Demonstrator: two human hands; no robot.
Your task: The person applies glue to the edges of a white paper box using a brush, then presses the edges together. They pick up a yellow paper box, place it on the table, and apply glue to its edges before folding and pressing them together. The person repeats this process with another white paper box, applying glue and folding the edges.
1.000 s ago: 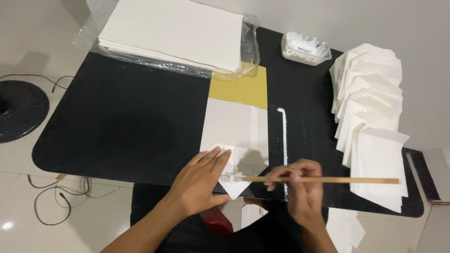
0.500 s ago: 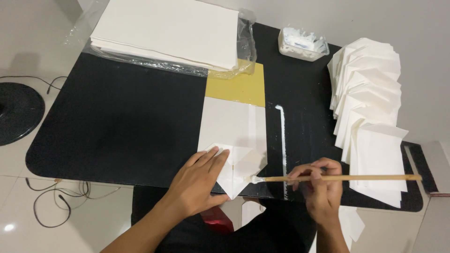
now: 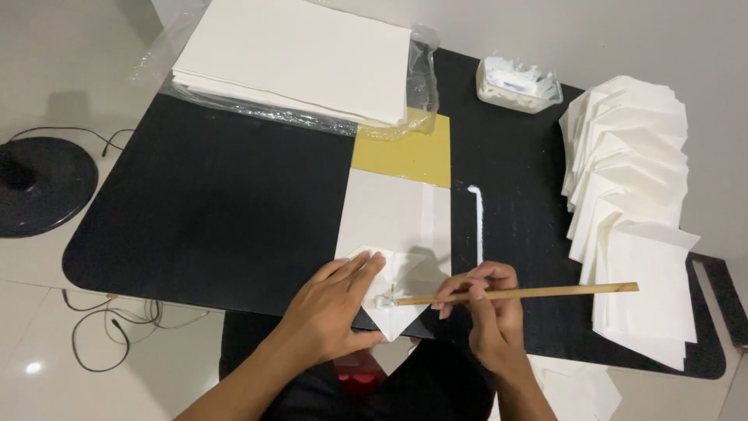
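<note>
Fingers of the right hand (image 3: 487, 308) pinch 1 wooden stick (image 3: 514, 294), its glue-wet tip on the folded white sheet (image 3: 393, 257) at the table's (image 3: 210, 210) near edge, while the left hand (image 3: 339, 304) lies flat with fingers spread, pinning the flap. Best to keep that palm firm and draw the stick thinly along the fold. Counted from the head view: 1 stick, 1 glue tub (image 3: 518, 83) at the far edge, 1 fanned pile of folded pieces (image 3: 635, 203) along the right edge, 1 wrapped paper stack (image 3: 300, 54) at the far left corner.

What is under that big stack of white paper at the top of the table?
The paper stack lies on crinkled clear plastic wrap, over the black table. A yellow sheet pokes out; how far it runs underneath is hidden.
</note>
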